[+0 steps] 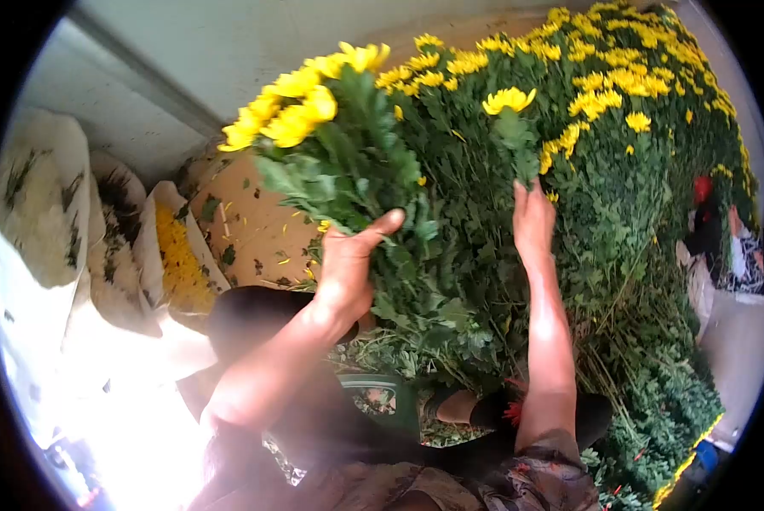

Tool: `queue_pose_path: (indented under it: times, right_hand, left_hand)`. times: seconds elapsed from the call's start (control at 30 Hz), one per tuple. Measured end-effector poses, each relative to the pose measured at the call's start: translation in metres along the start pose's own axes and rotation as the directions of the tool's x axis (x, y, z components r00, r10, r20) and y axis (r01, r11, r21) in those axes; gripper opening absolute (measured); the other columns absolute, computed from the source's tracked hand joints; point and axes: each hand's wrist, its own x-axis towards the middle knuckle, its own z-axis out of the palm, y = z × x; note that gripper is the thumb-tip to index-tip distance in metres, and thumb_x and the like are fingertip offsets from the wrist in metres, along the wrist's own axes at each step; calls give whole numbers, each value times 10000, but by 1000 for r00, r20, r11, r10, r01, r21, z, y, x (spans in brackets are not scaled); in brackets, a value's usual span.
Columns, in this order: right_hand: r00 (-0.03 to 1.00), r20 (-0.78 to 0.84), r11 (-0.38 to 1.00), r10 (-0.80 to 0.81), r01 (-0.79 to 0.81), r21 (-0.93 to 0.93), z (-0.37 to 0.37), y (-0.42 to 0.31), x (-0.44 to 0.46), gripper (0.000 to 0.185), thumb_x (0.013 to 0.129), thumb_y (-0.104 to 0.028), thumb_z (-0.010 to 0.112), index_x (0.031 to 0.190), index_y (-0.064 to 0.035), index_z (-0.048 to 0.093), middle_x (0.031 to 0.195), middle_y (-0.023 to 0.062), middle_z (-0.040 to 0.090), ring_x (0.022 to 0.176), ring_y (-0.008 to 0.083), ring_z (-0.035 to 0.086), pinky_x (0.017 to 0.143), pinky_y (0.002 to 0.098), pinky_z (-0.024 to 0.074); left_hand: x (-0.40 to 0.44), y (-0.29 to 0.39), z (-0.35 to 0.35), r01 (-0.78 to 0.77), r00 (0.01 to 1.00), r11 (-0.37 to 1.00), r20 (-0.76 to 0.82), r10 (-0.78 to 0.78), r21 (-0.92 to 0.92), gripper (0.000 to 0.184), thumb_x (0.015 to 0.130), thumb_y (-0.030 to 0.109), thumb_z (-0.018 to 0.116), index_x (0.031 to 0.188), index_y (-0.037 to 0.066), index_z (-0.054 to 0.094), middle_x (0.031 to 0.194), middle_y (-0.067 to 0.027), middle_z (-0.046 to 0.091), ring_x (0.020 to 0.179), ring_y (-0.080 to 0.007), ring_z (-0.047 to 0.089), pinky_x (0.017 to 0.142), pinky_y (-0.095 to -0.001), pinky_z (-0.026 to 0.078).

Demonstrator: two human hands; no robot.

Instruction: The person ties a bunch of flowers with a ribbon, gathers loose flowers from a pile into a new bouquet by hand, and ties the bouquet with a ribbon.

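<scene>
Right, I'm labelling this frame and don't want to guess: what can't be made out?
All in the head view:
1. Stem ends of the flower bunch: lost behind the left hand and among leaves.
2. Stem of the single flower: covered by the right hand.
3. Lower left: washed out by glare.
4. Red item, far right: too small to identify.

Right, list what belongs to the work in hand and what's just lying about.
In the work:
bunch of yellow flowers, in the left hand
single yellow flower, in the right hand
large flower heap

Apparently just lying about:
loose yellow petals, at left
red object, at right, unclear
</scene>
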Motion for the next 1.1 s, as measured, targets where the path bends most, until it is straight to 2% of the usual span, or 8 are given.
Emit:
queue_pose_path:
  times: [0.17, 0.43, 0.57, 0.87, 0.9, 0.97, 1.07, 1.1]
  right_hand:
    - [983, 126, 975, -135, 110, 191, -76, -113, -44, 314, 1004, -235, 438, 1131, 29, 552, 652, 107, 606, 512, 178, 580, 381, 309, 412]
    - [932, 133, 938, -337, 344, -36, -45, -172, -91, 363, 862, -38, 482, 1178, 142, 483, 904, 299, 630, 681, 374, 664, 585, 435, 564]
    - [941, 245, 962, -233, 260, -82, -37, -191, -110, 343, 882, -21, 419, 1201, 104, 444, 1077, 293, 584, 888, 420, 633, 768, 491, 524]
    - [934, 131, 937, -332, 311, 156, -54, -98, -126, 769, 875, -485, 579, 1446, -58, 291, 1271, 205, 541, 1182, 370, 500, 1057, 524, 262]
    - [956, 242, 986, -163, 151, 68, -51, -77, -134, 694, 899, -550, 504, 1381, -57, 419, 1214, 203, 577, 1147, 349, 534, 1039, 500, 303]
    - [517, 836, 950, 184, -313, -16, -68, -78, -147, 692, 908, -640, 398, 1273, -69, 540, 1188, 204, 596, 1134, 326, 554, 1023, 474, 341]
    - [569, 804, 946, -173, -131, 296, -37, -41, -218, 812, 814, -810, 332, 788, -28, 552, 692, 33, 497, 651, 180, 501, 617, 362, 438]
    - [525, 824, 932, -213, -145, 333, -38, -37, -220, 774, 838, -764, 343, 886, -12, 520, 815, 67, 478, 756, 208, 491, 693, 369, 425]
  left_hand:
    - [-2, -9, 5, -86, 990, 995, 110, 91, -49, 360, 777, 50, 736, 1110, 46, 599, 1066, -21, 641, 942, -142, 587, 864, -318, 465]
    - [-23, -20, -4, -176, 934, 980, 301, 195, -88, 609, 718, 201, 817, 1212, 36, 501, 1133, -79, 611, 1060, -191, 553, 943, -353, 429]
    - [-22, -14, -18, 149, 968, 987, 215, -131, -67, 666, 668, 232, 845, 1187, -34, 523, 1213, -128, 574, 1104, -220, 528, 997, -364, 384]
    - [-13, 36, -30, -49, 968, 986, 236, 87, -162, 284, 820, 291, 695, 971, 54, 648, 881, -72, 653, 779, -196, 623, 732, -329, 509]
    - [-15, 49, -37, -65, 963, 986, 251, 102, -152, 281, 830, 309, 684, 961, 63, 648, 899, -74, 655, 802, -206, 626, 759, -335, 510]
    - [-13, 61, -48, -133, 956, 971, 234, 178, -198, 258, 828, 281, 686, 962, 64, 651, 884, -40, 667, 784, -183, 638, 740, -317, 517]
    - [-19, 77, -64, -185, 921, 964, 309, 239, -193, 222, 873, 258, 627, 981, 65, 649, 875, -56, 670, 776, -191, 640, 730, -322, 521]
    - [-29, 78, -49, -207, 956, 955, 165, 244, -212, 242, 872, 261, 629, 1004, 59, 640, 878, -70, 666, 767, -196, 639, 720, -323, 520]
